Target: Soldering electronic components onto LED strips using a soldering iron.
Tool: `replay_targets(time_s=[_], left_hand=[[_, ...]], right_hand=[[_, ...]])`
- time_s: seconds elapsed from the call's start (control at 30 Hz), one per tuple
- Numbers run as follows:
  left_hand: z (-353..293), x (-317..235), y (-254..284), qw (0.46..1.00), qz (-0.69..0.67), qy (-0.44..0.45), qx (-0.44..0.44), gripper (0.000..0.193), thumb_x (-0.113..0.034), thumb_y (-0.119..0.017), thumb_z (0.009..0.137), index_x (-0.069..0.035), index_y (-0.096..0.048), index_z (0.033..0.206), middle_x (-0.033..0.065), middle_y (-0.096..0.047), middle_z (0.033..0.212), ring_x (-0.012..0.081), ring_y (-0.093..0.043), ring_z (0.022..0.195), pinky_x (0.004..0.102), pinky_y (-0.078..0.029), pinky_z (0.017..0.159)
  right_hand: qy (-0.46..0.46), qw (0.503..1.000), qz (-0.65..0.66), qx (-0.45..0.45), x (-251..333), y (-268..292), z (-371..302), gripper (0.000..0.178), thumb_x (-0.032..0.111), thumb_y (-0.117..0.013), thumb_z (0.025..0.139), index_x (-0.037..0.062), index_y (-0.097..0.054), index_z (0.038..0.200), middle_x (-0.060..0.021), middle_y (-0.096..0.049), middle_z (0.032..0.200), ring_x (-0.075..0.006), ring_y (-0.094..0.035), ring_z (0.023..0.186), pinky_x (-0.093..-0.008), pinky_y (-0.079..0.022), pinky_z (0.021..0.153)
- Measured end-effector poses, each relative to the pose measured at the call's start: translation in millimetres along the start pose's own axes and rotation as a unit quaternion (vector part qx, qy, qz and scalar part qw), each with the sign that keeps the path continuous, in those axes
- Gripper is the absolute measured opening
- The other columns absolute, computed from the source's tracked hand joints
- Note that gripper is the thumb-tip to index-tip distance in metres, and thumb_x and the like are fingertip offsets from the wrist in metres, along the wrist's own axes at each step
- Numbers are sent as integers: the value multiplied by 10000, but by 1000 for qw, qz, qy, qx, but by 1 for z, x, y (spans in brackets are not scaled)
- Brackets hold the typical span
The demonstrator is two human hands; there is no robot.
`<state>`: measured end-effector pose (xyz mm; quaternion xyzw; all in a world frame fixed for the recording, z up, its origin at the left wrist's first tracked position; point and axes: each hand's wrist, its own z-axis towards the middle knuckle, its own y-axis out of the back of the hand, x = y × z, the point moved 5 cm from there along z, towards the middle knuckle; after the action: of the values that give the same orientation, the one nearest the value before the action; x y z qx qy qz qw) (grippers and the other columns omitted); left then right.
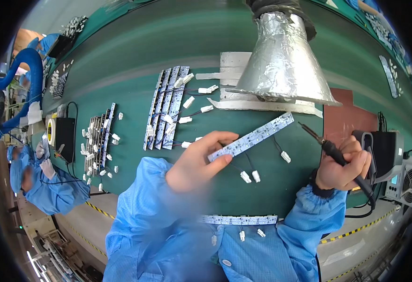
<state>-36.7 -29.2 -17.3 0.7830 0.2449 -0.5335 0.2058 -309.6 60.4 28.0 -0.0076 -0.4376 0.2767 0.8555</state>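
My left hand grips the near end of a long, narrow circuit board between thumb and fingers. The board slants up to the right, and dark wires with white connectors hang from it. In my right hand is a soldering iron, its tip pointing up and left, just off the board's far end without touching it. Another strip board with white connectors lies along the near table edge, close to my body.
A foil-wrapped fume hood hangs above pale metal plates. Several strip boards lie left of centre, and a further stack sits farther left. At right stand a soldering station and a reddish-brown mat. A person in blue is at far left.
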Motion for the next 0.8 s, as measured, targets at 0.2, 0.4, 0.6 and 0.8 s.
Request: replay_targets(time_s=[0.2,0.4,0.6,0.8], left_hand=[[1,-8,-1,984,117,-96,-99,364,9,-530,938,35,-546,1301,186,-634,1216,286,-623,1127,337,-473,950],[2,-6,0,980,113,-119,-114,373,39,-535,917,19,-557,1288,179,-635,1135,300,-640,1023,349,-498,864],[1,-6,-1,978,113,-121,-128,373,60,-530,908,15,-563,1276,166,-628,1080,288,-637,934,335,-504,783],[1,-4,-2,977,115,-122,-133,370,58,-533,907,10,-566,1273,166,-627,1089,288,-641,927,331,-510,769]], right_hand=[[24,989,14,146,27,-27,-35,323,221,-395,1009,83,-375,718,-38,-330,534,-120,-294,497,-298,-241,460],[76,938,25,336,47,-51,-58,340,249,-400,1019,86,-373,722,-32,-367,502,-139,-330,408,-331,-291,457],[79,929,19,362,45,-57,-65,351,262,-407,1028,84,-364,728,-39,-381,499,-146,-339,395,-331,-288,448],[85,923,18,374,43,-60,-69,337,254,-416,1028,77,-370,745,-34,-375,501,-146,-347,396,-328,-279,434]])
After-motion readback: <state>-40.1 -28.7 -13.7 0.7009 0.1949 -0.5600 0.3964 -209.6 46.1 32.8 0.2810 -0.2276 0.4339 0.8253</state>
